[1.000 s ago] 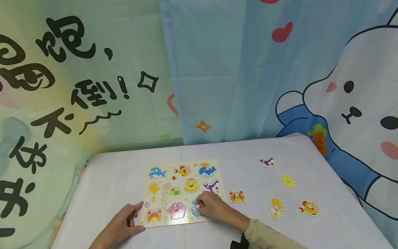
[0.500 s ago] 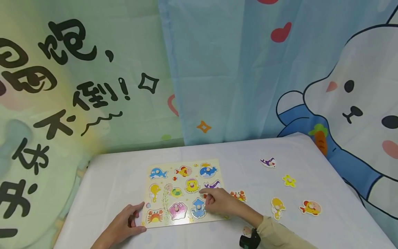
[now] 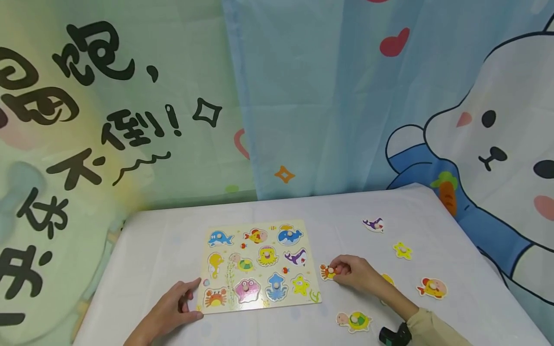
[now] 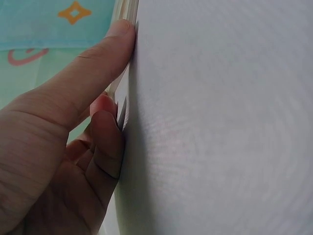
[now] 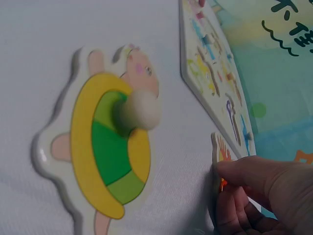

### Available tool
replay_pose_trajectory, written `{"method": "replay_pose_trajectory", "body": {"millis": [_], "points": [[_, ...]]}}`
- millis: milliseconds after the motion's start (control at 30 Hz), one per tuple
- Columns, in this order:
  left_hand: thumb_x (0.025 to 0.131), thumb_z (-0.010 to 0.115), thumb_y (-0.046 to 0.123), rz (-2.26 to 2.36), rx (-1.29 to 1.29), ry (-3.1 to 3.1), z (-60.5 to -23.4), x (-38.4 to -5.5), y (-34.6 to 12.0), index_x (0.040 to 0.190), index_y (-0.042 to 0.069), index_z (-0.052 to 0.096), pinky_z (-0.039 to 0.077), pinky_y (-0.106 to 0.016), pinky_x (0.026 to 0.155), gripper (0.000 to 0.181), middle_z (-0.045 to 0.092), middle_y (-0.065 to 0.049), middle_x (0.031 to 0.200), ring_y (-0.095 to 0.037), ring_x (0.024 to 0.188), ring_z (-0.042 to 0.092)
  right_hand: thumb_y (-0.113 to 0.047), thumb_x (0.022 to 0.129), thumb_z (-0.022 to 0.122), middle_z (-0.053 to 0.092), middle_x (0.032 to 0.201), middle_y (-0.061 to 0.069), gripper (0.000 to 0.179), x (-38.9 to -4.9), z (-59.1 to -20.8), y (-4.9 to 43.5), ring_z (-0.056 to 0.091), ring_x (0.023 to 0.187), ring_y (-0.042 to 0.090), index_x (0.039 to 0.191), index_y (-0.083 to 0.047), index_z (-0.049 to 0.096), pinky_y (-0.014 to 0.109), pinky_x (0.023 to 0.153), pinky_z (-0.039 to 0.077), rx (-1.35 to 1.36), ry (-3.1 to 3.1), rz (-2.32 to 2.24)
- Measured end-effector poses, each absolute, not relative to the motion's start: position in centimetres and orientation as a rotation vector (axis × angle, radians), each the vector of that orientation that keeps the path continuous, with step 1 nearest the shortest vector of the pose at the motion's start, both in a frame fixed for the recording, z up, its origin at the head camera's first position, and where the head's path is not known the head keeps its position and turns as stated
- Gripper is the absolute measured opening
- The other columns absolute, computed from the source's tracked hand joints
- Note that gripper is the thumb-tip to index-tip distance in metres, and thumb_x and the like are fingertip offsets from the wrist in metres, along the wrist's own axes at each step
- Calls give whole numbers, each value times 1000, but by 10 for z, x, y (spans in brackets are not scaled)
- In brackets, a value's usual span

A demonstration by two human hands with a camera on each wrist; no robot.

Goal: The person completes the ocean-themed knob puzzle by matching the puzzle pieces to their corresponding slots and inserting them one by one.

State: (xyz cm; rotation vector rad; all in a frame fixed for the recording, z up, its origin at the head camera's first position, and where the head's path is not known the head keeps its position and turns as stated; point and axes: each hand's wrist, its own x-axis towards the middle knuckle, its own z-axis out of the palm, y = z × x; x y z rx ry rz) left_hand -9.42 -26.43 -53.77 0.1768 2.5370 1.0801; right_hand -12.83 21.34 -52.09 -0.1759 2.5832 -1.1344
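And there's the right hand (image 3: 355, 274), its grip narrow, thumb and fingers pinching the crab piece (image 3: 325, 272) just right of the flat, glossy puzzle board (image 3: 292, 299)! At the board's left edge, the left hand (image 3: 170, 307) touches, thumb and forefinger spread apart. Right of the board's near corner lies a thick, smooth turtle piece (image 3: 358, 321) with a rounded pale knob (image 5: 142, 110), on the white cloth-covered counter (image 3: 251, 331). Farther right of the board: starfish piece (image 3: 402, 251), fish piece (image 3: 433, 288), and a yellow seahorse piece (image 3: 388, 278), mostly behind the right forearm (image 3: 400, 300).
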Motion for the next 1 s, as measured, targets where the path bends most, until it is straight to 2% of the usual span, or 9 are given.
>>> {"method": "replay_pose_trajectory", "body": {"millis": [533,1000], "points": [[69,85,35,1072,143,2542,-538,-94,-263,142,1,46,41,-18,60,89,45,-2,92,-5,67,46,-4,79,72,56,73,-3,9,-131,-529,209,46,67,4,87,-5,68,16,59,42,-285,2714,-1115],[69,85,36,1044,122,2551,-538,-94,-262,143,3,46,41,-18,59,90,45,-1,91,-4,67,45,-2,78,74,56,72,-3,8,-140,-510,199,47,67,8,85,-5,70,15,59,43,-366,2784,-997]]}}
